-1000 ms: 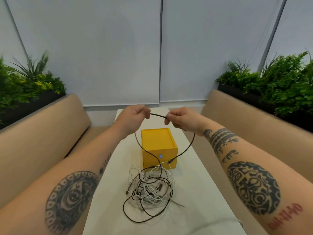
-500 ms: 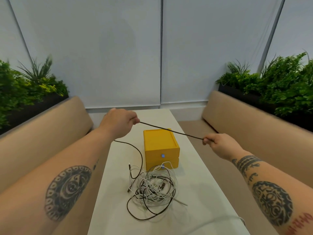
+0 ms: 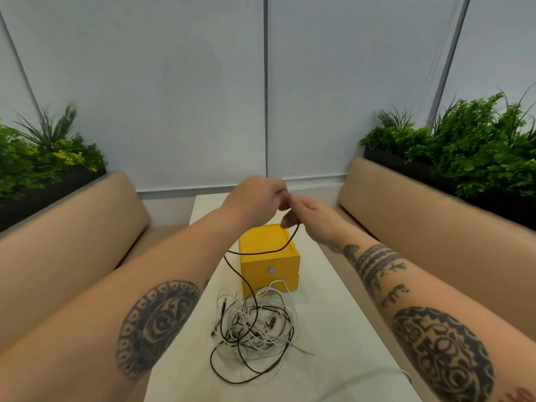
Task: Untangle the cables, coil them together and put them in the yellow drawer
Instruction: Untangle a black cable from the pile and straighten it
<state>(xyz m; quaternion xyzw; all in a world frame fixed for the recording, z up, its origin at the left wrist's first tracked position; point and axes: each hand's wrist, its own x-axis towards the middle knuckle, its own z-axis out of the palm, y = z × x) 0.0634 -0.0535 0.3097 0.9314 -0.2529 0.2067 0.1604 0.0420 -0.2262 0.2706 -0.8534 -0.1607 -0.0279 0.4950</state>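
A tangle of white and black cables (image 3: 255,329) lies on the white table (image 3: 333,343), just in front of a small yellow drawer box (image 3: 268,256) with two closed drawers. One black cable (image 3: 261,251) rises from the tangle and loops across the box top up to my hands. My left hand (image 3: 256,198) and my right hand (image 3: 307,216) meet above the far side of the box, and both pinch this black cable. The cable's end is hidden between the fingers.
Tan upholstered benches (image 3: 72,236) (image 3: 435,227) run along both sides of the narrow table. Planters with green plants (image 3: 43,158) (image 3: 464,146) stand behind the benches. A white cable (image 3: 388,372) trails off the table's near right edge.
My hands were spread apart with the black cable stretched taut between them. Now they have come together above the box, and the cable hangs in a slack loop.
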